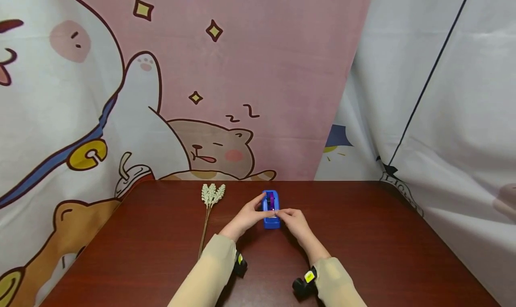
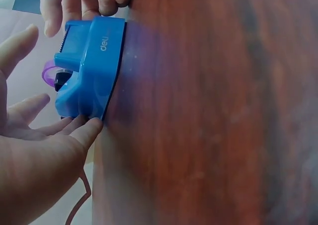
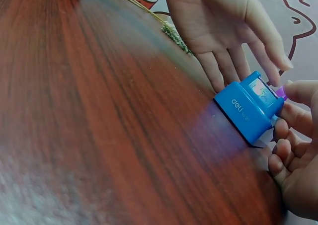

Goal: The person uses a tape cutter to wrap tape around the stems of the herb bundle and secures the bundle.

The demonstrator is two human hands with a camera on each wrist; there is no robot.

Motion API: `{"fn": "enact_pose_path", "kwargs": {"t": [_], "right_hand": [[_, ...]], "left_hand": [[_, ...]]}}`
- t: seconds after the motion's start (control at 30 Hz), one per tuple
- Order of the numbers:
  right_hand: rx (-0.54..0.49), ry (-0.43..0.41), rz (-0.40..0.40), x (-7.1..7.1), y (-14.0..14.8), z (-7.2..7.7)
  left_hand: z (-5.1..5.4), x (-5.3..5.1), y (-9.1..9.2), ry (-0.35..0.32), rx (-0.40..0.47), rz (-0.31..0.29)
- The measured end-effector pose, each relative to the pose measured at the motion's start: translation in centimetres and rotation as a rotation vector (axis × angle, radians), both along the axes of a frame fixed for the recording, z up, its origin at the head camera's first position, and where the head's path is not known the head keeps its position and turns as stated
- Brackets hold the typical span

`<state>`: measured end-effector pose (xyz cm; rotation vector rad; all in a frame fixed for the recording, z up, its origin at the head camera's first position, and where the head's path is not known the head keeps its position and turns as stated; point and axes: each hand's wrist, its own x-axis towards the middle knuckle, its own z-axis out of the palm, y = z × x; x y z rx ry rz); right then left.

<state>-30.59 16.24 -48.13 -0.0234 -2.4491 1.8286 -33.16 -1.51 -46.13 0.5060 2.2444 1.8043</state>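
Blue plastic shapes the tape dispenser (image 1: 272, 224), which sits upright on the dark reddish-brown wooden table (image 1: 383, 244), between the person's two hands and near the far edge. White "deli" lettering runs along its side, a toothed cutting edge (image 3: 268, 85) tops one end, and a purple ring (image 1: 271, 202) stands in its middle. The left hand (image 1: 248, 216) comes in from the left with a loose grip: its fingers are extended, some fingertips touch the dispenser's body, and the thumb is spread away from them. The right hand (image 1: 297, 224) reaches in from the right, fingers bent and tips beside the cutting end, close to the left thumb; whether its grip pinches a piece of tape there, I cannot tell. Cream sleeves cover both forearms, and a black device is worn at the left wrist (image 1: 240, 266) and another at the right wrist (image 1: 304, 287). To the left of the dispenser, well apart from it, a small bunch of dried stalks with pale heads (image 1: 211, 194) lies on the table. Behind hangs a pink and white cloth (image 1: 282, 74) printed with cartoon animals and yellow sparkles.
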Motion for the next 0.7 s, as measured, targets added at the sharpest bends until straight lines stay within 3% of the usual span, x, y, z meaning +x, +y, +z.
{"fn": "enact_pose_path", "kwargs": {"t": [0.33,0.7], "right_hand": [[-0.030,-0.002,0.027,0.01,-0.18,0.06],[-0.062,-0.070,0.015,-0.33,-0.29,0.32]], "left_hand": [[0.06,0.21,-0.66,0.023,-0.054,-0.060],[-0.29,-0.27,-0.66,-0.079,-0.038,-0.074]]}}
